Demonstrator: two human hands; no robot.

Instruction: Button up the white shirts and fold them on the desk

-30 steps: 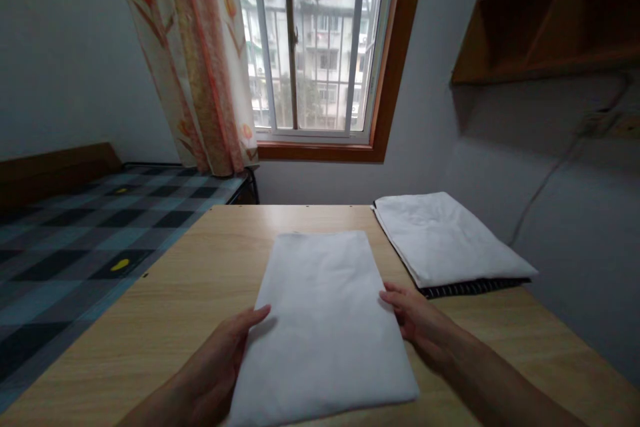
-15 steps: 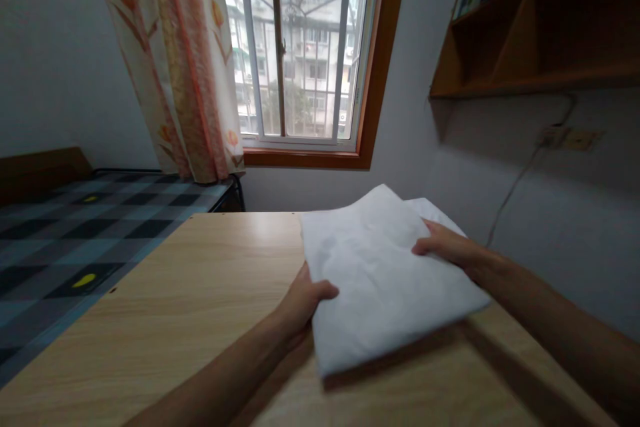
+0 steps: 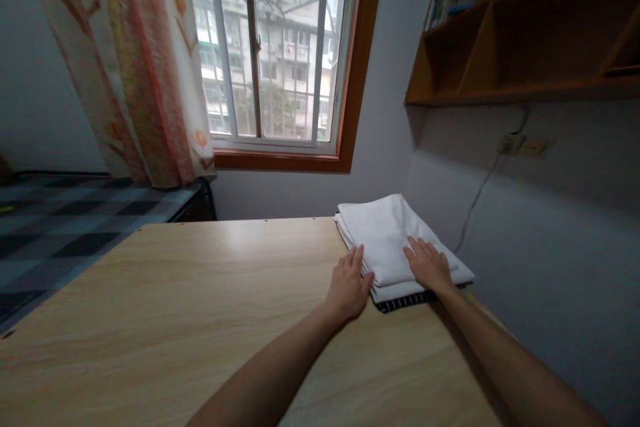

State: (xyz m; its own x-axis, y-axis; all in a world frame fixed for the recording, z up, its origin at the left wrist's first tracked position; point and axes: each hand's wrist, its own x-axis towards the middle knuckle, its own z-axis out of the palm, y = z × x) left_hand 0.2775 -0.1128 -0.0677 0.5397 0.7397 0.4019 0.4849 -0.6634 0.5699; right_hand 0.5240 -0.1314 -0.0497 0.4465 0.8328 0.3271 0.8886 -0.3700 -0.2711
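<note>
A stack of folded white cloth (image 3: 383, 233) lies at the far right corner of the wooden table (image 3: 225, 300). Beneath it shows the edge of a black cloth with white stripes (image 3: 405, 302). My left hand (image 3: 350, 283) is at the left edge of the stack, fingers extended and touching its side. On top of the white cloth, towards its right, my right hand (image 3: 429, 263) rests with its fingers spread. Neither hand grips anything.
To the left stands a bed with a checked cover (image 3: 65, 227). A flowered curtain (image 3: 145, 67) hangs beside the window (image 3: 270, 47) behind the table. Wooden shelves (image 3: 540, 33) are on the right wall, above a socket with a cable (image 3: 477, 203).
The white folded cloth, held up in both hands before, now lies on the stack. Both hands have let go; the left is at its side, the right flat on top. The view has turned rightwards.
</note>
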